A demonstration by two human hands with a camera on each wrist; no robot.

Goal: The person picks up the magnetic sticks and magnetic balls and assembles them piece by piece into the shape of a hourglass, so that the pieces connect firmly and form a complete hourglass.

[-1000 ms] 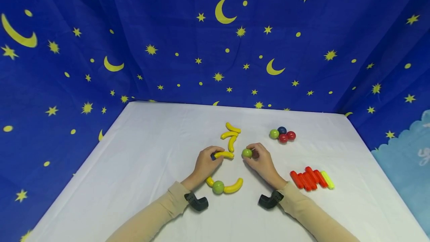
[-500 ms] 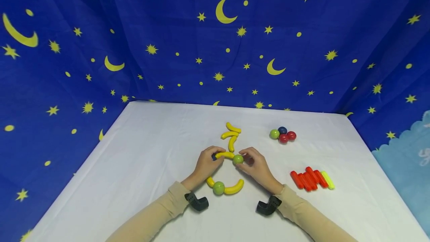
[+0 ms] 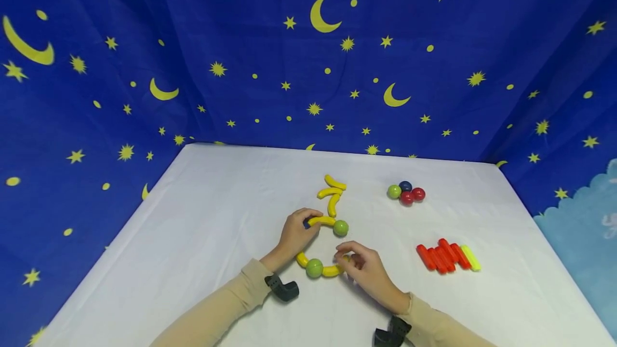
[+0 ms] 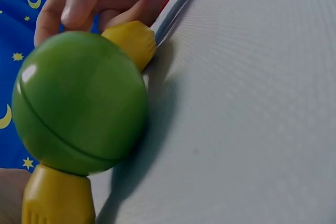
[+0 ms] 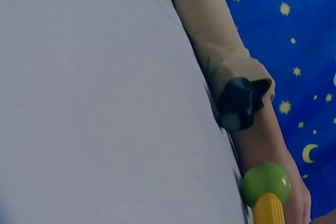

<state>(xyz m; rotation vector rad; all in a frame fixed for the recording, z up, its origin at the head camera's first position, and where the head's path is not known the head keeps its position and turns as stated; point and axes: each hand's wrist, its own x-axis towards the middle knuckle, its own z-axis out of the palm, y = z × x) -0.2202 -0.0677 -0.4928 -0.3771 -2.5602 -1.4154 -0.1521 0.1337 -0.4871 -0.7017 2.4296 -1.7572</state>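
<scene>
My left hand (image 3: 295, 233) pinches a curved yellow rod (image 3: 324, 220) between thumb and fingers, and a dark blue ball (image 3: 306, 224) peeks out at the rod's left end. A green ball (image 3: 340, 228) sits against its right end. Nearer to me, another green ball (image 3: 314, 268) joins two curved yellow rods, one on the left (image 3: 301, 259) partly behind my left wrist. My right hand (image 3: 372, 273) has its bent fingers around the far end of the right-hand rod (image 3: 331, 271); I cannot tell whether they grip it. In the left wrist view, this green ball (image 4: 79, 103) looms large.
Further back lie three more curved yellow rods (image 3: 329, 193) in a zigzag. To the right, a cluster of balls (image 3: 406, 197) in green, blue and red stands behind several red rods (image 3: 442, 257) and one yellow-green rod (image 3: 470, 258). A starry blue cloth (image 3: 270, 47) hangs behind the white table (image 3: 231, 197).
My right hand brought the green ball left to the held rod's end, let go of it, and came toward me to the nearer rod. My left hand stayed in place.
</scene>
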